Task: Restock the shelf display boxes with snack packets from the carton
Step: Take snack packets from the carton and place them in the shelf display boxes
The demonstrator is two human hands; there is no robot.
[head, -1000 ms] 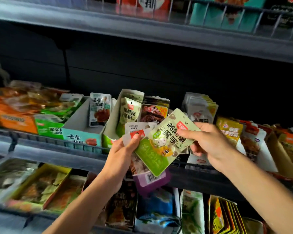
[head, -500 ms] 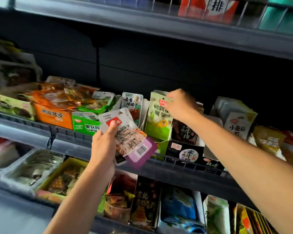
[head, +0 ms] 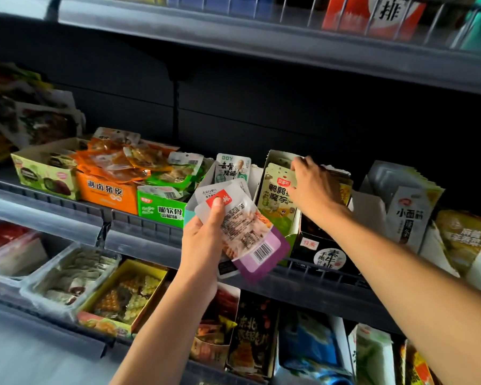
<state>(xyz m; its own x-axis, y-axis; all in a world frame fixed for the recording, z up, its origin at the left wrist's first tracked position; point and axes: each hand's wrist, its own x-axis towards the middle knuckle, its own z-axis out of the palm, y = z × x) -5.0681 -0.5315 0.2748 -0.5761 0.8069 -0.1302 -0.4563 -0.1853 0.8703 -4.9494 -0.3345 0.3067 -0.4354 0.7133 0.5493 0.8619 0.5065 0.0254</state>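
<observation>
A green packet, a second ago in the right hand, now stands in its display box, right fingertips pinching its top edge. The left hand grips a fan of packets below those fingers, before a crowded grey shelf.

Left of centre on the middle shelf, an orange display box bears dark lettering, heaped with orange and clear packets. Just right of it stands a bright green box with white characters. At centre, the held packets are translucent white with a red label, a purple lower corner and a black barcode. Beside them, right of centre, a pale green packet carries a red badge and dark characters. Below it sits a black box with a white circle. At lower left, a yellow tray has a red edge.
</observation>
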